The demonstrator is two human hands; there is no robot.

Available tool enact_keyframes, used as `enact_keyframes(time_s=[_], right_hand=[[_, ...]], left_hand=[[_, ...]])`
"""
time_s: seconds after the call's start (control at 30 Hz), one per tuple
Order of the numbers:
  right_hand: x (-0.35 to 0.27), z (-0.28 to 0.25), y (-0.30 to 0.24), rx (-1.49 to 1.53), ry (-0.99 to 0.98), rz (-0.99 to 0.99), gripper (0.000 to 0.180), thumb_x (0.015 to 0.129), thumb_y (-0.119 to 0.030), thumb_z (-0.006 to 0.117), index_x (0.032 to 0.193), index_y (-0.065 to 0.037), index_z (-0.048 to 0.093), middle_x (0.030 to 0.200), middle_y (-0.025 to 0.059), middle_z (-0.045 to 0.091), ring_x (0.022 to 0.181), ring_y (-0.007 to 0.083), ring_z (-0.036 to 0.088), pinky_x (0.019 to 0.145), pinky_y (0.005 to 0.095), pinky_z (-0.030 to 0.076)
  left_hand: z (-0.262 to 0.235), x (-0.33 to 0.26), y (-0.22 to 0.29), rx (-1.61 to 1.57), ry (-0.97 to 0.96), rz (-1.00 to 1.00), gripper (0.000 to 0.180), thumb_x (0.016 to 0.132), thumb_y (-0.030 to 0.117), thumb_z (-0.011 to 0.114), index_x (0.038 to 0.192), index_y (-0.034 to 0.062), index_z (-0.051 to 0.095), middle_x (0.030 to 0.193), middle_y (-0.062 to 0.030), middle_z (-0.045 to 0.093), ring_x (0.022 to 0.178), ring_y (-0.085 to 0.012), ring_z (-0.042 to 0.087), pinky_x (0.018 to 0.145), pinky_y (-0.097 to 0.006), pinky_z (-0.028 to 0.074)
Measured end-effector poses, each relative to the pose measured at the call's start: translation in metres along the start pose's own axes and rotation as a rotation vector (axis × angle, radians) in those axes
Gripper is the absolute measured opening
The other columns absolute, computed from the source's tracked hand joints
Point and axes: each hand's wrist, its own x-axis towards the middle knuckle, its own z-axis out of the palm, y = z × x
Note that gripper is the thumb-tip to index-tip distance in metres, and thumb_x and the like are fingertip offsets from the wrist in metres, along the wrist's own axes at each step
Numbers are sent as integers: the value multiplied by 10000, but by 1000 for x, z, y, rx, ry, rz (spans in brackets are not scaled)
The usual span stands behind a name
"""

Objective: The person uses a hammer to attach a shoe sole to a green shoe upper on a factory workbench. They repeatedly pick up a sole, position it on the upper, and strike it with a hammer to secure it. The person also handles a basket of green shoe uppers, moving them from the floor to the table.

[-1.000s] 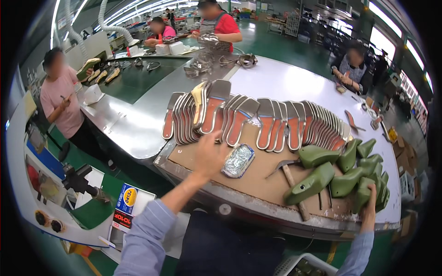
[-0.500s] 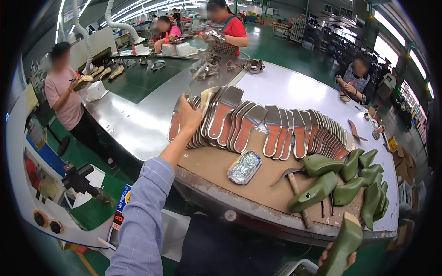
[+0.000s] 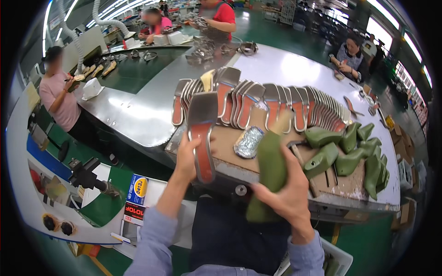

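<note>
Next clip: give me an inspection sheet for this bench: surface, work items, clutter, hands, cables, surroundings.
Surface: curved metal worktable with a worn brown board at its near edge.
Work items: grey-and-red shoe sole in the left hand; green shoe last in the right hand.
Clutter: overlapping row of soles on the board, pile of green lasts to the right, crumpled foil lump.
Hands: both closed around their items, raised in front of the table edge.
Cables: nothing seen on the bench; grey ducting hoses hang at far left.
Surroundings: several other people working around the table; green floor.
</note>
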Motion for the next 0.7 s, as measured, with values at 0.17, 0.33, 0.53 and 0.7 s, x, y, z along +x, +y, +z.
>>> enact_keyframes(time_s=[0.17,0.33,0.53,0.7], right_hand=[[-6,91,-45,31,-285,-376,624,909,-394,679,1389,-49,478,1071,232,594,989,403,622,819,480,529],[-79,111,31,815,-615,441,927,889,-570,692,1503,16,319,1407,219,474,1335,299,472,1089,393,403],[-77,44,51,317,-298,73,701,773,-223,892,1256,-30,422,1237,191,558,1169,264,576,981,406,479],[-33,41,88,65,-139,-136,658,707,-95,901,1188,-57,452,1208,242,572,1084,402,626,899,422,524]], left_hand=[[20,-84,-4,-577,126,68,518,1026,468,419,1344,76,535,1264,-145,612,976,-235,687,826,-437,600],[-3,-92,-32,-1022,-201,18,602,964,451,480,1366,7,540,1368,-204,559,1147,-296,630,1021,-513,524],[57,-65,3,-284,-309,383,888,875,607,668,1508,83,330,1465,-227,458,1327,-413,497,1055,-575,480],[54,-46,8,-449,19,401,421,995,295,571,1359,113,466,1320,-204,557,1240,-363,563,1025,-521,501]])
